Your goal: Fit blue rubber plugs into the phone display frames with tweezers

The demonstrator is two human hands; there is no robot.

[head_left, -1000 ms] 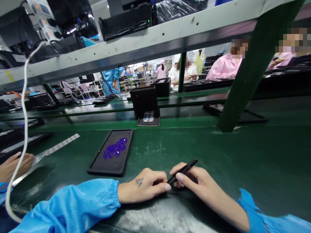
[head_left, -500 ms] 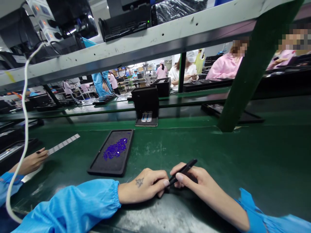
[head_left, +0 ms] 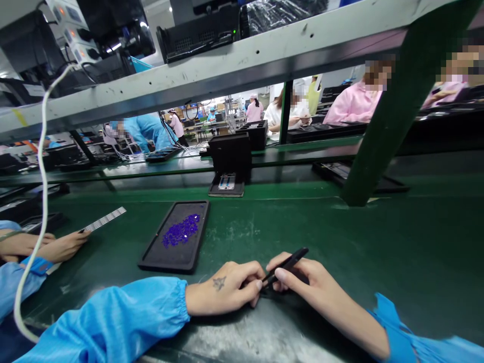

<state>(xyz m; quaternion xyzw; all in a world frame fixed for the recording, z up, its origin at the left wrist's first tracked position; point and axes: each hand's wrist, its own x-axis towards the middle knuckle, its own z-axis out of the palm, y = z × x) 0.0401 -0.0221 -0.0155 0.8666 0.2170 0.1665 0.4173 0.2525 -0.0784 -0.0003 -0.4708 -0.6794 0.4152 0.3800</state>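
My right hand (head_left: pixel 302 277) is closed around a pair of black tweezers (head_left: pixel 295 258), which slant down to the left. Their tips reach the fingers of my left hand (head_left: pixel 230 290), which rests on the green bench with thumb and fingers pinched together. Whatever may be in that pinch is too small or hidden. Beyond my left hand lies a black tray (head_left: pixel 149 259) with a pile of small blue-purple pieces (head_left: pixel 181 232) on it.
At the left, a co-worker's hands (head_left: pixel 66 246) hold a strip with pale segments (head_left: pixel 106 219). A white cable (head_left: pixel 43 176) hangs in front of them. A black box (head_left: pixel 230 154) stands at the back; a green post (head_left: pixel 372 136) rises at right under a grey shelf beam (head_left: pixel 212 63).
My hands stay together with almost no movement. At the left, the co-worker's hand has moved slightly right and a second hand has come into view. A person in blue behind now bends over.
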